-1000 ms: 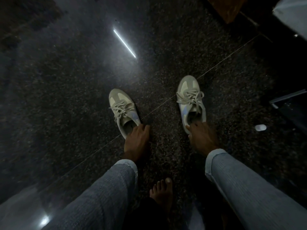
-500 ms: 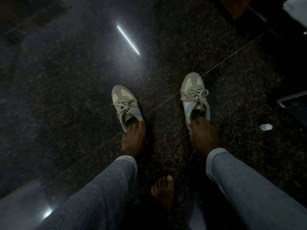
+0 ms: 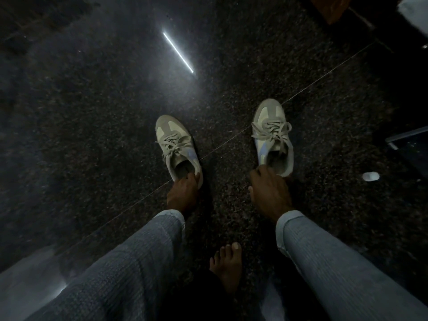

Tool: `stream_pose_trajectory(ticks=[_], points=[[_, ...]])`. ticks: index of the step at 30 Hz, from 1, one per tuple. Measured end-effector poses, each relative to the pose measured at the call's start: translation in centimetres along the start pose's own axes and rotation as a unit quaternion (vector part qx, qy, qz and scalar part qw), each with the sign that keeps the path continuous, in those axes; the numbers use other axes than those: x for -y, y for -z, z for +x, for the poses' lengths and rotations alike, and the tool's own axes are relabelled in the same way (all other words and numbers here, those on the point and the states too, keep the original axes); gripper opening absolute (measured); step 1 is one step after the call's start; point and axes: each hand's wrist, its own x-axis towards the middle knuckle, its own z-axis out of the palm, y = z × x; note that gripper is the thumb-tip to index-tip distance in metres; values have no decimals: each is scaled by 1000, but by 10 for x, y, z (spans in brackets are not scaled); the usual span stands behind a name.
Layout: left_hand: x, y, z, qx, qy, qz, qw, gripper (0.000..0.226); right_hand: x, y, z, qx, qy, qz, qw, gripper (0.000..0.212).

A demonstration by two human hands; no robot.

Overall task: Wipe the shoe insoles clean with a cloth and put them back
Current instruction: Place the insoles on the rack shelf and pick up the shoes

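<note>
Two pale lace-up sneakers are seen standing upright on a dark speckled floor [image 3: 92,135], toes pointed away from the camera, well apart from each other. The left shoe [image 3: 177,144] is held at its heel by the left hand [image 3: 184,193]; the fingers [image 3: 192,178] are curled over the heel rim w/ tips dipped into the opening, so a grasp on the collar is shown. The right shoe [image 3: 273,135] is met at its heel end by the right hand [image 3: 269,193]; its fingers are bent downward onto the near-left edge of the collar, but the tips are hidden behind the knuckles, so whether the rim is pinched or only touched cannot be told. The thumb of the right hand is seen spread toward the left, off the shoe.

Insoles cannot be made out: both shoe openings are dark inside. No cloth is visible in either hand.

Both forearms are covered by grey ribbed sleeves. A bare foot [image 3: 228,267] is planted on the floor between the arms, near the bottom. A small white object [image 3: 370,176] lies on the floor to the right of the right shoe, apart from it. A bright light streak [image 3: 178,52] is reflected in the floor, top centre.
</note>
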Motion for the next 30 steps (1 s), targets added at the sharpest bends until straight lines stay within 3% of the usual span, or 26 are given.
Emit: stream_pose_trajectory(ticks=[6, 14, 20, 30], points=[[-3, 4, -2, -4, 1, -24, 1000, 30, -6, 0, 1, 12, -10, 12, 1000, 35], [-29, 2, -8, 51, -39, -26, 998, 47, -6, -5, -3, 12, -8, 1, 1000, 36], [-61, -11, -10, 72, -99, -1, 992, 43, -9, -8, -5, 6, -8, 18, 1000, 33], [-72, -21, -8, 60, -115, -6, 991, 46, -10, -11, -5, 37, 13, 31, 999, 40]])
